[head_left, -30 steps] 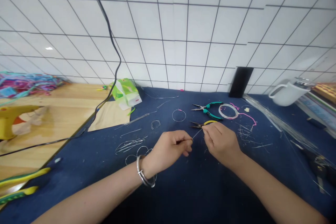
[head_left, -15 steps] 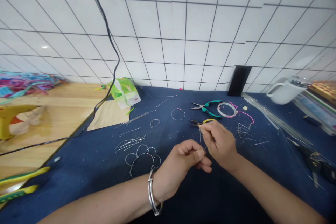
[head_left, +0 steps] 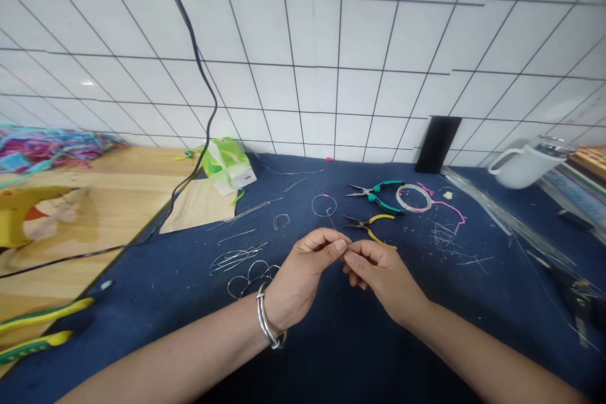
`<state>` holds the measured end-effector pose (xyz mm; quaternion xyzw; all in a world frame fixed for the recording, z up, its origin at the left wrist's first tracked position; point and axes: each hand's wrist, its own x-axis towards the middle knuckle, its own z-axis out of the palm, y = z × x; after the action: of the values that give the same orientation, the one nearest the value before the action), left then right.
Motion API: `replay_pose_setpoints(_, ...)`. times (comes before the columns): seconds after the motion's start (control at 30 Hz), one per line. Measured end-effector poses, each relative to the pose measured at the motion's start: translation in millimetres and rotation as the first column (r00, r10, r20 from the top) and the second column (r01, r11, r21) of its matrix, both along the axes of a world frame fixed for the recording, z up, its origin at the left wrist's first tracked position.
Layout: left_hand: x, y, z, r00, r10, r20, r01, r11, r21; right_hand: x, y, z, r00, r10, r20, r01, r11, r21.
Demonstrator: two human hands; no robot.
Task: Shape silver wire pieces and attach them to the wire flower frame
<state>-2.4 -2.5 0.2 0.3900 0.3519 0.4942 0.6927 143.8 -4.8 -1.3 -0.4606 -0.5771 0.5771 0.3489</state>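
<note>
My left hand (head_left: 310, 271), a bangle at its wrist, pinches a thin wire (head_left: 332, 221) between thumb and forefinger. One end of the wire sticks up past the fingers and has a small bend at its tip. Fingertips of my right hand (head_left: 386, 278) meet the left ones and grip the same wire; its lower part is hidden. Just beyond lie yellow-handled pliers (head_left: 379, 218) and teal-handled needle-nose pliers (head_left: 386, 186). A wire ring (head_left: 313, 205) with a pink bit rests behind the hands. My left forearm partly covers a wire piece with round loops (head_left: 237, 287).
Left of the hands are a bundle of bent wires (head_left: 237, 259) and a small wire curl (head_left: 282, 222). A ring-shaped spool (head_left: 414, 199) with pink cord, wire scraps (head_left: 442, 237) and a white mug (head_left: 516, 168) stand right. At left are a glue gun (head_left: 16, 218) and black cable (head_left: 196, 57).
My right hand has moved left and down from beside the yellow-handled pliers to my left fingertips. My left hand has risen slightly, and the wire's end now points up and away.
</note>
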Motion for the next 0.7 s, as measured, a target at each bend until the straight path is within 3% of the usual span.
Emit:
replay_pose_setpoints(0.17, 0, 1, -1.4, 0.998, 0.012, -0.055, -0.01, 0.999, 0.031, -2, -1, -2.5, 0.983, -0.057, -0.173, 0.032, 0.989, -0.144)
replay_pose_setpoints(0.37, -2, 3, -1.9, 0.968, 0.1, -0.229, -0.062, 0.984, 0.167, -2, 0, -3.3, 0.984, -0.065, -0.167, 0.047, 0.993, -0.106)
replay_pose_setpoints(0.47, -6, 3, -2.0, 0.887, 0.19, -0.421, -0.036, 0.937, 0.347, -1, -1, -6.2, 0.986, -0.065, -0.151, 0.056, 0.997, -0.061)
replay_pose_setpoints(0.53, -9, 3, -1.7, 0.813, 0.292, -0.504, 0.033, 0.841, 0.54, -1, -2, -7.9, 0.987, -0.072, -0.143, 0.068, 0.997, -0.036)
replay_pose_setpoints(0.57, -10, 2, -1.5, 0.781, 0.346, -0.52, 0.087, 0.764, 0.639, -1, -3, -8.4, 0.987, -0.076, -0.139, 0.073, 0.997, -0.024)
replay_pose_setpoints(0.7, -15, -1, -1.0, 0.646, 0.566, -0.512, 0.34, 0.386, 0.857, -3, -9, -8.8, 0.985, -0.102, -0.138, 0.107, 0.994, 0.026)
